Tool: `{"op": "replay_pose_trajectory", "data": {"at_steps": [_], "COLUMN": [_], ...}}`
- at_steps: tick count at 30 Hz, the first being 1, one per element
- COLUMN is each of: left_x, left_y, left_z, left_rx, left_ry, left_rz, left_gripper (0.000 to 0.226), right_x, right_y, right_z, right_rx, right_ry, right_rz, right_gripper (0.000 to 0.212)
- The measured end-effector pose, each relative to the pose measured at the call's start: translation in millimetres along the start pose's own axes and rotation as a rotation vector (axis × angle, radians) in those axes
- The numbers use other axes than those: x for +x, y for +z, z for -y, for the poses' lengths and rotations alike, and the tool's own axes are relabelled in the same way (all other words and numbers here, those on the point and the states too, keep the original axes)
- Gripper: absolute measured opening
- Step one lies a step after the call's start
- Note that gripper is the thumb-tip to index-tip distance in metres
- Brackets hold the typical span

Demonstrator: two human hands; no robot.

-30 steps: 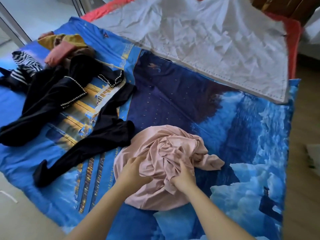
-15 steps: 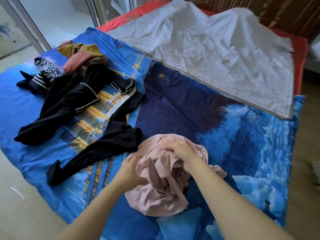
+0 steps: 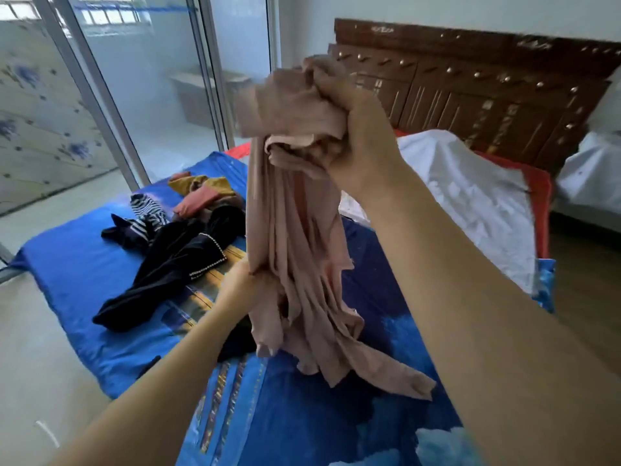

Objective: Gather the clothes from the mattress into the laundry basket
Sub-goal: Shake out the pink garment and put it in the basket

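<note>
Pink fabric of one garment [image 3: 299, 264] is bunched in the right hand [image 3: 363, 142], which is raised high and clenched tight around its upper end. One left hand [image 3: 240, 285] sits lower, fingers closed on a fold at the garment's left edge. The garment hangs in long vertical folds between the two hands; its lowest end appears to reach the blue printed sheet [image 3: 67, 264] covering the mattress. Left of the left hand, one black garment with beaded trim [image 3: 174, 264] lies spread on the sheet. Beyond it lie one striped item [image 3: 148, 213] and a small heap of at least two pieces, one mustard [image 3: 208, 185] and one coral [image 3: 195, 205], all touching. One white sheet [image 3: 470, 203] covers the far right part. One carved wooden headboard [image 3: 487, 89] stands behind.
</note>
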State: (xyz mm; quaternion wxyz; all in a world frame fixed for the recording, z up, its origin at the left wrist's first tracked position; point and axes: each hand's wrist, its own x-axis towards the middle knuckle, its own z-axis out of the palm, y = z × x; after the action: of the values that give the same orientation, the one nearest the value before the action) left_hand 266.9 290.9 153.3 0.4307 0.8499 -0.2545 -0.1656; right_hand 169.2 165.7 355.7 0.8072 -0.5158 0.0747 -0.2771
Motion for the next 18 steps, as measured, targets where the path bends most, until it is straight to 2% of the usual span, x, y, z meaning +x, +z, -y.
{"op": "replay_pose_trajectory", "data": {"at_steps": [3,6,8,10,13,16,18], "left_x": [4.2,-5.0,-12.3,-14.3,-17.7,-24.8,-28.0], "left_y": [-53.2,-97.0,-124.8,-151.0,-185.1,-204.9,-211.2], "left_z": [-4.9,-31.8,-56.9,-74.3,-90.7,-95.3,-88.4], "left_rx": [-0.025,0.014,0.037,0.053,0.076,0.131,0.146], "left_ry": [0.025,0.093,0.136,0.155,0.159,0.154,0.129], "left_rz": [-0.165,-0.295,-0.398,-0.498,-0.603,-0.668,-0.689], "left_gripper": [0.039,0.029,0.025,0.026,0.026,0.026,0.028], "right_x": [7.7,8.8,3.3,-4.0,-5.4,1.3,-3.5], "right_y": [-0.8,4.6,13.7,21.5,26.3,21.8,26.0], "right_z": [27.2,44.5,51.6,55.8,56.0,52.7,51.1], "right_rx": [-0.250,-0.371,-0.466,-0.333,-0.383,-0.437,-0.424], "right_ry": [-0.209,-0.232,-0.312,-0.395,-0.389,-0.429,-0.407], "right_rz": [-0.318,-0.472,-0.485,-0.499,-0.592,-0.548,-0.517], "right_gripper": [0.013,0.019,0.021,0.022,0.022,0.027,0.023]}}
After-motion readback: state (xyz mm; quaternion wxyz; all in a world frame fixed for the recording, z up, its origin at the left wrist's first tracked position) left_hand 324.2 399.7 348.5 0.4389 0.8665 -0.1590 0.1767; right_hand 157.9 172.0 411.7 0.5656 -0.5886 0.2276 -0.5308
